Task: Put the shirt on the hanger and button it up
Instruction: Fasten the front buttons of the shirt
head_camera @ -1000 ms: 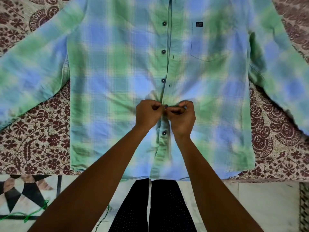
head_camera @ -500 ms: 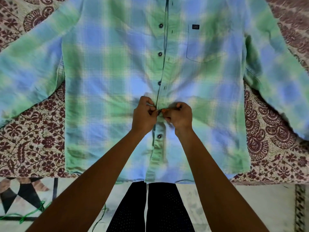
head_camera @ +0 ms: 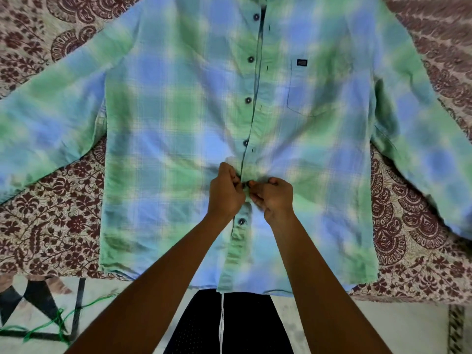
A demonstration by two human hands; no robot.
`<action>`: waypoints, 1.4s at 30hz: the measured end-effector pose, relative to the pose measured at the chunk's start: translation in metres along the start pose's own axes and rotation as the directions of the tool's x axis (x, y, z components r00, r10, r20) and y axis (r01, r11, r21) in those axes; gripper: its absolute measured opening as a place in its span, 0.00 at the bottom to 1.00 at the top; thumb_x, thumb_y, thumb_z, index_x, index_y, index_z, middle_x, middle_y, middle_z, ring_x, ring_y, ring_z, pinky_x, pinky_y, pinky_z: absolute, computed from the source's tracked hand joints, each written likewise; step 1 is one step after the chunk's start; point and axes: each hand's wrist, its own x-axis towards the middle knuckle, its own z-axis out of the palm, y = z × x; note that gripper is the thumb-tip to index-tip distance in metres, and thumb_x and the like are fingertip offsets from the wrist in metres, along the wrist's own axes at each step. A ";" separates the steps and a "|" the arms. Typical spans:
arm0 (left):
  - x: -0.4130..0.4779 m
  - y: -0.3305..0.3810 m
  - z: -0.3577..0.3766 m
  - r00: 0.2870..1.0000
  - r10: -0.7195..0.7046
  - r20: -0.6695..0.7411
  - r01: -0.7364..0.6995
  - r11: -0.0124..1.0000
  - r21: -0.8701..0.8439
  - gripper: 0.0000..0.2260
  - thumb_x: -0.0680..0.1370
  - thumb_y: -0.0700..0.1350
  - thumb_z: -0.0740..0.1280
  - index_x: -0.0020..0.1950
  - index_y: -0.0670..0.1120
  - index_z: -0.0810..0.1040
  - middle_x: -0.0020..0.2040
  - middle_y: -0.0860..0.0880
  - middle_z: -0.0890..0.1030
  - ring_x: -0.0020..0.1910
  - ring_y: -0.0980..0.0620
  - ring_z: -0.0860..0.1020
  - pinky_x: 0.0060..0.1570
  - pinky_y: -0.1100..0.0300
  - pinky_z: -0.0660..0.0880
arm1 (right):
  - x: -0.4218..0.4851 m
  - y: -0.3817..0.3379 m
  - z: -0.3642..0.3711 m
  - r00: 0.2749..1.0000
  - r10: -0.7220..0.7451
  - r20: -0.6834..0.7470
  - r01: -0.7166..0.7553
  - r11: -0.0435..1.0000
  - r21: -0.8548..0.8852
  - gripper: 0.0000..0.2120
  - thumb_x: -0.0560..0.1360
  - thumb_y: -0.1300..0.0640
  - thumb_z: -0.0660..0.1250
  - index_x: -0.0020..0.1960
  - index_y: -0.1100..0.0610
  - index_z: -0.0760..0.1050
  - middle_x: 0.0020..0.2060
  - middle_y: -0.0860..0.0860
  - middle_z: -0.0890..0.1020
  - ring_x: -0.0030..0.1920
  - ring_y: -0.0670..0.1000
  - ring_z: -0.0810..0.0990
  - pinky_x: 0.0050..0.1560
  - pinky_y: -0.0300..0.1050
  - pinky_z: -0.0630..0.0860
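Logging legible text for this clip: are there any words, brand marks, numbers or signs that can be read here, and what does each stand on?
Small dark label at the top of the chest pocket of the plaid shirt: pale marks, too small and blurred to read.
No other text: none shows on the buttons or the patterned bedspread.

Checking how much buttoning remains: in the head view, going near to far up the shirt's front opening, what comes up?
Shirt hem → lowest button → left hand and right hand, side by side on the placket → button just beyond → pocket-level button → label-level button → farthest button.
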 end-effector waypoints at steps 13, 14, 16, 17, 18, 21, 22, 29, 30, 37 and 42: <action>0.070 0.033 -0.024 0.997 0.068 -0.046 -0.061 0.989 0.133 0.11 0.75 0.35 0.61 0.52 0.44 0.80 0.51 0.45 0.82 0.50 0.48 0.79 0.43 0.70 0.68 | 0.012 -0.066 0.043 0.891 -0.451 0.050 0.357 0.629 -0.691 0.12 0.71 0.56 0.69 0.51 0.59 0.74 0.47 0.54 0.81 0.49 0.55 0.78 0.42 0.40 0.68; 0.074 0.035 -0.022 0.998 0.058 -0.027 -0.054 0.989 0.140 0.11 0.74 0.35 0.61 0.51 0.45 0.80 0.50 0.46 0.82 0.49 0.49 0.79 0.42 0.69 0.70 | 0.015 -0.066 0.044 0.892 -0.450 0.024 0.337 0.630 -0.700 0.11 0.71 0.56 0.69 0.51 0.59 0.74 0.48 0.55 0.81 0.49 0.55 0.78 0.41 0.40 0.67; 0.078 0.039 -0.020 0.997 0.074 0.001 -0.073 0.983 0.169 0.08 0.74 0.38 0.65 0.49 0.47 0.81 0.47 0.46 0.82 0.48 0.48 0.80 0.44 0.62 0.75 | 0.017 -0.065 0.039 0.890 -0.455 -0.019 0.313 0.641 -0.700 0.11 0.71 0.58 0.68 0.52 0.59 0.75 0.48 0.54 0.81 0.50 0.54 0.78 0.41 0.38 0.66; 0.079 0.041 -0.020 0.996 0.091 0.009 -0.091 0.977 0.194 0.07 0.73 0.39 0.67 0.48 0.47 0.81 0.47 0.46 0.82 0.47 0.47 0.80 0.46 0.58 0.77 | 0.017 -0.064 0.038 0.889 -0.455 -0.039 0.306 0.656 -0.690 0.11 0.70 0.58 0.69 0.52 0.59 0.76 0.48 0.54 0.82 0.50 0.54 0.79 0.41 0.38 0.66; 0.078 0.043 -0.019 0.995 0.101 0.014 -0.101 0.971 0.216 0.06 0.73 0.39 0.67 0.47 0.46 0.81 0.47 0.46 0.82 0.47 0.47 0.80 0.47 0.56 0.77 | 0.018 -0.062 0.037 0.893 -0.446 -0.062 0.296 0.686 -0.665 0.12 0.69 0.58 0.70 0.52 0.59 0.76 0.48 0.54 0.82 0.50 0.54 0.79 0.43 0.38 0.68; 0.077 0.050 -0.017 0.997 0.077 0.009 -0.077 0.965 0.253 0.08 0.73 0.35 0.64 0.44 0.44 0.81 0.48 0.45 0.82 0.48 0.46 0.79 0.46 0.56 0.76 | 0.025 -0.060 0.036 0.934 -0.312 -0.175 0.234 0.903 -0.359 0.10 0.67 0.61 0.71 0.48 0.60 0.80 0.40 0.55 0.83 0.40 0.53 0.81 0.49 0.46 0.79; 0.077 0.052 -0.016 0.998 0.069 0.007 -0.069 0.959 0.275 0.08 0.73 0.35 0.63 0.44 0.44 0.81 0.49 0.45 0.82 0.48 0.45 0.79 0.45 0.57 0.75 | 0.027 -0.060 0.035 0.948 -0.259 -0.183 0.215 0.949 -0.230 0.09 0.66 0.63 0.70 0.47 0.61 0.80 0.37 0.56 0.83 0.35 0.52 0.80 0.48 0.50 0.80; 0.075 0.052 -0.019 0.993 0.069 0.099 -0.085 0.982 0.167 0.05 0.75 0.36 0.64 0.45 0.41 0.79 0.46 0.44 0.82 0.46 0.47 0.79 0.42 0.59 0.71 | 0.019 -0.059 0.025 0.983 -0.167 -0.075 0.179 0.958 0.225 0.13 0.72 0.76 0.62 0.42 0.58 0.70 0.32 0.53 0.74 0.28 0.45 0.75 0.28 0.35 0.74; 0.076 0.052 -0.022 0.989 0.070 0.130 -0.087 0.987 0.133 0.05 0.74 0.37 0.66 0.46 0.41 0.81 0.47 0.44 0.83 0.48 0.47 0.80 0.46 0.60 0.72 | 0.020 -0.058 0.025 0.983 -0.172 -0.060 0.182 0.952 0.246 0.14 0.72 0.77 0.61 0.41 0.57 0.69 0.31 0.53 0.73 0.27 0.44 0.75 0.28 0.35 0.74; 0.077 0.052 -0.031 0.973 0.101 0.208 -0.113 0.993 0.045 0.08 0.75 0.37 0.66 0.50 0.42 0.83 0.48 0.42 0.84 0.49 0.46 0.81 0.47 0.64 0.72 | 0.022 -0.048 0.019 0.974 -0.224 -0.042 0.227 0.937 0.265 0.15 0.71 0.76 0.63 0.40 0.56 0.69 0.26 0.48 0.78 0.28 0.46 0.76 0.32 0.38 0.76; 0.079 0.048 -0.028 0.970 0.104 0.221 -0.120 0.991 0.058 0.10 0.76 0.38 0.65 0.55 0.42 0.81 0.52 0.43 0.83 0.52 0.48 0.80 0.44 0.73 0.68 | 0.019 -0.055 0.026 0.970 -0.235 -0.065 0.242 0.957 0.160 0.13 0.68 0.70 0.71 0.41 0.56 0.70 0.31 0.53 0.77 0.33 0.52 0.78 0.37 0.42 0.78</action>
